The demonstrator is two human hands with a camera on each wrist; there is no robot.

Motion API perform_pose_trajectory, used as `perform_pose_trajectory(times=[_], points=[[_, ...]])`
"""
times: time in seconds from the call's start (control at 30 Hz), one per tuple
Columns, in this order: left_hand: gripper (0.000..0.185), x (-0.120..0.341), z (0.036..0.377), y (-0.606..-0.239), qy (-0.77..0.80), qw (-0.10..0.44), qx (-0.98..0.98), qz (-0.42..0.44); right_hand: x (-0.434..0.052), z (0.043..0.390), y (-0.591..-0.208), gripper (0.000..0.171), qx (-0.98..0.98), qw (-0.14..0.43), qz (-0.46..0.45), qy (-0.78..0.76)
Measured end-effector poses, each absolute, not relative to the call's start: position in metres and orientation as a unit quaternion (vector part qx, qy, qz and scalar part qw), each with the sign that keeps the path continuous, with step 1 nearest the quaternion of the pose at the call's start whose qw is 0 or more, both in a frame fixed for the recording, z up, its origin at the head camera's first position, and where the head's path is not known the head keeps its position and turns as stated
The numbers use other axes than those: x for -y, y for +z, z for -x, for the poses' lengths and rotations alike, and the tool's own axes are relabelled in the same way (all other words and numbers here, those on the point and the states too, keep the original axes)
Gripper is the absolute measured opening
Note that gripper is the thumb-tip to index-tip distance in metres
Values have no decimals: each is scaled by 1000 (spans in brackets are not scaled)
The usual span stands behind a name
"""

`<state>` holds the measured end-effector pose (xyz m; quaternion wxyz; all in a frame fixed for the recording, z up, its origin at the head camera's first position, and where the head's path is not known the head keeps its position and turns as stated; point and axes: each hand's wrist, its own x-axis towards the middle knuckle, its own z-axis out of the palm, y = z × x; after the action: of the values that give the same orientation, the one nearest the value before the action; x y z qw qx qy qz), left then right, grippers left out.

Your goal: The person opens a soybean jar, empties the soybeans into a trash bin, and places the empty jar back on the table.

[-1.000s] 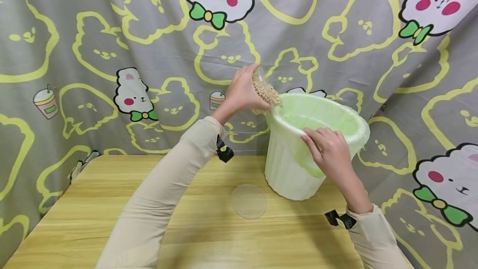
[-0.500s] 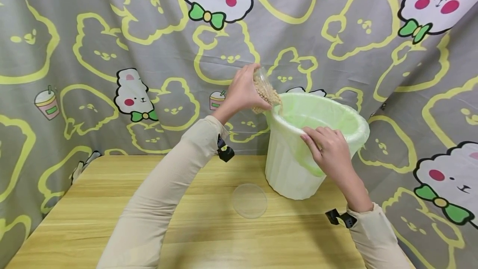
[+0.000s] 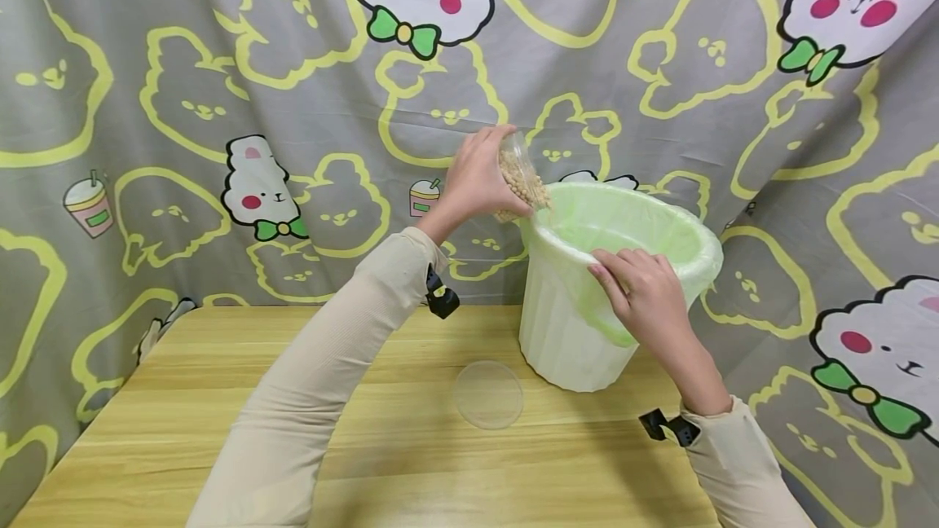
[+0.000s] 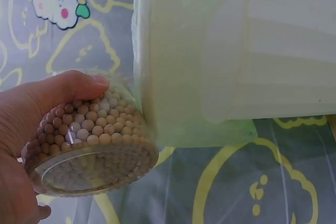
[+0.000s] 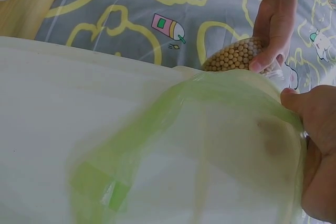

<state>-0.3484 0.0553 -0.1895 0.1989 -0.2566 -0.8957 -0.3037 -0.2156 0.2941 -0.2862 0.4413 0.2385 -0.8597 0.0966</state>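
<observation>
In my left hand (image 3: 480,173) I grip a clear jar (image 4: 92,169), tipped mouth-down over the left rim of a white ribbed bin (image 3: 561,324). Round tan beans (image 3: 522,179) crowd toward the jar's mouth at the bin's edge. The left wrist view shows my thumb along the jar's side and its base facing the camera. A pale green bag (image 3: 660,222) lines the bin and folds over its rim. My right hand (image 3: 645,288) holds the near rim, thumb outside and fingers over the top. The bin's bottom is hidden in the head view.
A clear round lid (image 3: 488,394) lies flat on the wooden table (image 3: 411,463), left of the bin. Behind the table hangs a grey patterned curtain (image 3: 308,121), close to the jar and bin.
The clear part at the raised end of the jar has grown slightly as the beans shift toward the mouth. Both hands and the bin hold nearly the same place.
</observation>
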Motion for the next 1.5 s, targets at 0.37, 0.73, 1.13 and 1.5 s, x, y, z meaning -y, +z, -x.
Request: perform_pose_trajectory(times=[0.37,0.73,1.13,1.5], points=[[120,-59,347,-187,-256,230,900,268,-295,216,-286,21,859,443,-237,97],[122,-65,344,-184,-213,232,910,271,-294,215,-287,21,858,444,-238,95],[120,-69,341,-183,-198,240,908,280,-294,215,-286,21,859,444,-238,92],[122,-72,339,-184,-187,250,903,293,-294,215,-284,20,862,441,-236,87]])
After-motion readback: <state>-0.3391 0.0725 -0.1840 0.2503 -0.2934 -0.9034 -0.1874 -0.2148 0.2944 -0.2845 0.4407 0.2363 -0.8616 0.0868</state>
